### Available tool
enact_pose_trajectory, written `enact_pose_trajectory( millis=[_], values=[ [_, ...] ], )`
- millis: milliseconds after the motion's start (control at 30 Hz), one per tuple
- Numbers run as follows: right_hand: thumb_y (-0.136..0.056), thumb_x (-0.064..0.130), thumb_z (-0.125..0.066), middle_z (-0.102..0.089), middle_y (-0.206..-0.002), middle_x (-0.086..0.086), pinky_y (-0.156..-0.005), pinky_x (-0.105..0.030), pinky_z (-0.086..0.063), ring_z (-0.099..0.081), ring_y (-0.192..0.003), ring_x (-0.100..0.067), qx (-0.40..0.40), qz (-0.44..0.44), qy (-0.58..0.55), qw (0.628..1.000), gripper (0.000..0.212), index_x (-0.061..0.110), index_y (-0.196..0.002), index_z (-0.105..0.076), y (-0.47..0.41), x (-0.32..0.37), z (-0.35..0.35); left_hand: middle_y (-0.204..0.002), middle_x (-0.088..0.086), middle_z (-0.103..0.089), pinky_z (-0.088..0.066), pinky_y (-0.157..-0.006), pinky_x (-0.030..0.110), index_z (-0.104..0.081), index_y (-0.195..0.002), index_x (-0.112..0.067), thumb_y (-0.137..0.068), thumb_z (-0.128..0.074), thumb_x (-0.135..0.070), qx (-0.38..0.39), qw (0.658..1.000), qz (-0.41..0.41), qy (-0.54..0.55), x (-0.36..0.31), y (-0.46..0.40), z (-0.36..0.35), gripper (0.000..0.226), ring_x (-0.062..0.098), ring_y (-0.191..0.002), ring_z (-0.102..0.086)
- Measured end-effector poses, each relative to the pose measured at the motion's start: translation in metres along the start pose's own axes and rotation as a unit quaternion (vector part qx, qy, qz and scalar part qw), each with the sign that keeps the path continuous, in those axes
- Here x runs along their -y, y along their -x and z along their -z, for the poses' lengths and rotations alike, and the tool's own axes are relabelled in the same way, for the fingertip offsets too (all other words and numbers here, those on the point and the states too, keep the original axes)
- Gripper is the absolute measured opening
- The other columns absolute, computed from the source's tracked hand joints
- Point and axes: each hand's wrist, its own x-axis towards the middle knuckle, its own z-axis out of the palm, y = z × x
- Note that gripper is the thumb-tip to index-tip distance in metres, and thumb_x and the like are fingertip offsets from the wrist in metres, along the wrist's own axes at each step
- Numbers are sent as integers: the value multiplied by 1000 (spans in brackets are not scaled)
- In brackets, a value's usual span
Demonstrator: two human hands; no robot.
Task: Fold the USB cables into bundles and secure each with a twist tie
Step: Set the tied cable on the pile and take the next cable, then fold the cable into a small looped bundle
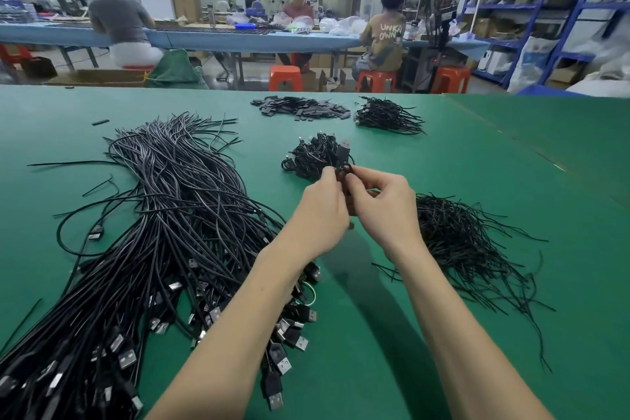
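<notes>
head view, item one: i log coiled cable [342, 170] pinched between left grip [320, 211] and right grip [383, 203], both clamped on it, plug end pointing away, over worktop [477, 164].

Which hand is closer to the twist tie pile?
Right. The right hand sits just beside the twist tie pile, on its left. The left hand is further left, the right hand between it and the pile.

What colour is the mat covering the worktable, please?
Green; the mat shows plainly in the head view.
</notes>
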Motion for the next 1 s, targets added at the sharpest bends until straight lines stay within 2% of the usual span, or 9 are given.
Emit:
enact_pose_trajectory(
  millis=[67,133,200,367,467,667,867,933,1000],
  values=[
    [-92,28,-62,-69,-64,13,-58,-19,-53,-68,-63,-16,19,-17,-19,999,24,24,-108,-80,1,2,0,-83,9,-61,-51,-62,30,-38,-98,-8,-101,-36,-7,26,1000,0,-7,-1,1,1,4,28,-73,-61],
    [-84,45,-64,-67,-63,17,-64,-24,-52,-62,-61,-7,30,-28,-49,998,36,23,-109,-79,2,5,-1,-96,15,-65,-50,-69,38,-41,-112,-7,-99,-38,-5,40,999,-5,-15,-1,1,1,13,32,-80,-63],
    [-81,53,-73,-70,-64,13,-70,-36,-57,-61,-61,-4,7,-28,-51,998,32,26,-95,-81,1,7,-1,-102,14,-64,-43,-69,29,-41,-130,-5,-99,-39,-4,43,998,-8,-37,-2,1,-1,31,31,-86,-61],
    [-81,37,-82,-67,-58,2,-66,-39,-52,-54,-54,-10,-30,-67,-61,995,20,21,-69,-79,-4,4,9,-81,7,-56,-32,-55,33,-37,-99,-10,-103,-34,-9,45,999,-4,-15,-2,4,-10,4,30,-70,-54],
    [-81,28,-82,-71,-64,-9,-74,-46,-59,-59,-58,-14,-37,-83,-64,994,18,16,-68,-79,-6,0,14,-90,12,-61,-35,-54,30,-38,-110,-9,-106,-35,-17,49,998,-1,24,-4,5,-14,10,19,-66,-54],
    [-80,18,-85,-62,-53,0,-53,-18,-51,-55,-43,-9,-43,-148,-170,973,20,12,-63,-77,-6,-3,18,-89,20,-65,-50,-71,50,-30,-104,-14,-106,-36,-16,-1,998,-19,65,-6,10,-21,6,34,-80,-66],
    [-88,24,-79,-66,-67,-6,-58,-21,-56,-64,-52,-14,16,-151,-183,971,20,4,-90,-75,-8,-3,25,-68,3,-55,-33,-50,25,-32,-96,-18,-105,-36,-16,-45,995,-28,81,6,7,-29,10,7,-52,-47],
    [-94,29,-72,-72,-80,-5,-56,-23,-56,-70,-58,-17,68,-142,-125,980,19,10,-97,-71,-12,-1,39,-71,1,-54,-36,-57,30,-34,-92,-23,-105,-36,-20,-50,990,30,130,13,3,-28,13,7,-59,-47],
    [-92,33,-70,-75,-80,6,-55,-19,-52,-72,-64,-9,138,-84,145,976,12,22,-88,-74,-16,-5,59,-78,1,-53,-39,-56,29,-36,-89,-26,-106,-36,-20,-49,972,92,212,18,0,-24,18,9,-67,-50]
  ],
)
